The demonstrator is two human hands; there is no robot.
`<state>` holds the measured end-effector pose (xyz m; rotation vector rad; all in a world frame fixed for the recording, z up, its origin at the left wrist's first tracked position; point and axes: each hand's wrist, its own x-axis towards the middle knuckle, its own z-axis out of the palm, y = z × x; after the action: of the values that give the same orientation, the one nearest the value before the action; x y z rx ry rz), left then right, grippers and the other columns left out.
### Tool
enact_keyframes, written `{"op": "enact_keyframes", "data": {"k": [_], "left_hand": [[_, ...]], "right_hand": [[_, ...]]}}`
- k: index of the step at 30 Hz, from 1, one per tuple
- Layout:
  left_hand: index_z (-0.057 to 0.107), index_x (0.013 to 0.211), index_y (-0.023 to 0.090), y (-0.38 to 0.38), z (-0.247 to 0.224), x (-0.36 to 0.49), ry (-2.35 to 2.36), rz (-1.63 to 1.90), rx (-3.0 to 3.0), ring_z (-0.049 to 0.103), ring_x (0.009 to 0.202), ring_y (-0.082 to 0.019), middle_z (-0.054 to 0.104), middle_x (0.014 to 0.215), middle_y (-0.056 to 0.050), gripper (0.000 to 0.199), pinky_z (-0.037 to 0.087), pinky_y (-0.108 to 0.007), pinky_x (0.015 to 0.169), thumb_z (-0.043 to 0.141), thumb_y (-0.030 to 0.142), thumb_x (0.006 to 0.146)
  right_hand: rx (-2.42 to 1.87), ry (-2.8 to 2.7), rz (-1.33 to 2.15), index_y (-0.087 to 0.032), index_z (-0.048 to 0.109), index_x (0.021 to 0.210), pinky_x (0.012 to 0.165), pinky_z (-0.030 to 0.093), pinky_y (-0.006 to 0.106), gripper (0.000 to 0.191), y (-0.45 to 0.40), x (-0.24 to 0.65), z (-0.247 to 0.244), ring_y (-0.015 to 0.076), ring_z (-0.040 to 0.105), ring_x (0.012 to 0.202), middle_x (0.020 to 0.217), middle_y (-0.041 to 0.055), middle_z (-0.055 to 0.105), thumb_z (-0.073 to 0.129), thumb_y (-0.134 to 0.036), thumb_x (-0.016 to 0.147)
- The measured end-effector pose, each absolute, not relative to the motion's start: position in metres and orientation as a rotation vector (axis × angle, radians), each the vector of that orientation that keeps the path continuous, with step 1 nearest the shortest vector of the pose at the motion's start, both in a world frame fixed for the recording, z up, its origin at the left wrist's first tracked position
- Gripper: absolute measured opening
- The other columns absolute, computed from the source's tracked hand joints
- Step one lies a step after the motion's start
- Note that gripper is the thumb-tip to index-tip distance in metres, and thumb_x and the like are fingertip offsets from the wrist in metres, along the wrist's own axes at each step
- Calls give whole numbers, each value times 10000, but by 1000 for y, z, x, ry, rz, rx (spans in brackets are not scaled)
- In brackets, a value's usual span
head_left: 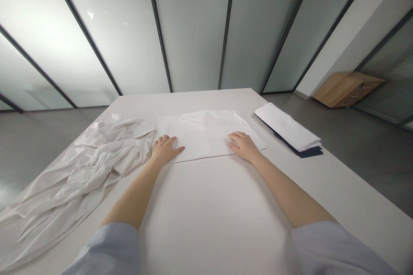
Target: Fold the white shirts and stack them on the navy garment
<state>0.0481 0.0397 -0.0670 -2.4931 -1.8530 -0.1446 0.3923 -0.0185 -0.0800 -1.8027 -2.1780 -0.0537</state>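
Observation:
A white cloth, folded into a flat rectangle, lies in the middle of the table. At its near left corner my left hand rests with the thumb stretched out to the right and the fingers apart. My right hand lies on the cloth's right part, palm down, its fingers slightly spread. Neither hand grips anything. The cloth looks mostly smooth, with faint creases. What lies under the palms is hidden.
Crumpled white fabric spreads along the table's left side. On the right lies a stack of folded white cloth over dark blue cloth. The white table reaches toward frosted glass panels. A wooden cabinet stands beyond on the right.

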Motion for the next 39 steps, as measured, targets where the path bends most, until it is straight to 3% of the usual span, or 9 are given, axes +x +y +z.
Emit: {"op": "enact_keyframes", "data": {"k": [4, 8, 16, 22, 27, 30, 32, 35, 39], "left_hand": [[449, 1421, 291, 42, -77, 48, -1624, -158, -2688, 267, 1432, -267, 372, 1528, -73, 524, 253, -420, 1132, 350, 499, 951], [405, 1451, 281, 42, -82, 51, -1632, -88, -2731, 299, 1423, -259, 326, 1555, -71, 516, 255, -419, 1135, 300, 444, 973], [490, 1369, 292, 29, -67, 66, -1683, -47, -2677, 473, 1273, -298, 485, 1434, -96, 492, 385, -445, 1020, 391, 486, 928], [626, 1181, 232, -1, -47, 92, -1385, 18, -2919, 584, 1120, -274, 670, 1129, -108, 427, 345, -433, 1047, 507, 490, 862], [612, 1245, 232, -28, -33, 114, -918, -41, -3621, 611, 1109, -226, 678, 1198, -69, 429, 409, -360, 1005, 526, 429, 874], [578, 1286, 210, -27, -32, 117, -1073, -123, -3869, 650, 1025, -188, 699, 1155, -64, 443, 486, -305, 891, 495, 413, 901], [577, 1279, 207, -16, -36, 112, -1324, -423, -3692, 632, 1066, -194, 683, 1185, -69, 428, 490, -317, 903, 470, 398, 911], [531, 1326, 208, 10, -50, 97, -1643, -785, -3047, 501, 1265, -224, 566, 1363, -86, 452, 390, -372, 1059, 457, 349, 903], [359, 1452, 139, 32, -72, 79, -1932, -460, -2640, 334, 1399, -288, 366, 1519, -155, 669, 292, -423, 1127, 487, 466, 883]], "right_hand": [[-1445, -2384, 124, -201, 676, 1176, 992, 398, 371, 343, -27, 363, -74, 221, 559, 1105, 1205, 96, 632, 468, -321, 931], [-1502, -2447, 184, -233, 689, 1175, 993, 391, 405, 348, -30, 354, -73, 243, 543, 1156, 1266, 102, 611, 474, -368, 937], [-1845, -2355, 2, -318, 622, 1276, 1110, 211, 506, 411, -22, 369, -83, 316, 325, 1381, 1454, 76, 471, 435, -486, 950], [-2206, -1879, -144, -216, 595, 1282, 1023, 332, 460, 400, -12, 388, -86, 311, 465, 1240, 1351, 133, 541, 453, -355, 934], [-2175, -1791, -59, -184, 602, 1258, 972, 386, 423, 418, -9, 394, -88, 289, 527, 1164, 1277, 122, 604, 373, -362, 956], [-2056, -1927, -17, -188, 606, 1255, 1004, 384, 386, 403, -9, 392, -93, 258, 515, 1208, 1313, 102, 592, 418, -352, 939], [-1956, -2039, 17, -196, 599, 1267, 1032, 374, 370, 398, -9, 391, -95, 235, 505, 1235, 1342, 96, 574, 450, -335, 925], [-1863, -2147, 49, -184, 587, 1286, 1075, 345, 383, 415, -9, 387, -97, 232, 471, 1284, 1376, 109, 547, 460, -345, 926], [-1779, -2218, 83, -184, 584, 1292, 1112, 300, 406, 419, -11, 380, -97, 237, 423, 1331, 1400, 111, 525, 458, -343, 925]]}}
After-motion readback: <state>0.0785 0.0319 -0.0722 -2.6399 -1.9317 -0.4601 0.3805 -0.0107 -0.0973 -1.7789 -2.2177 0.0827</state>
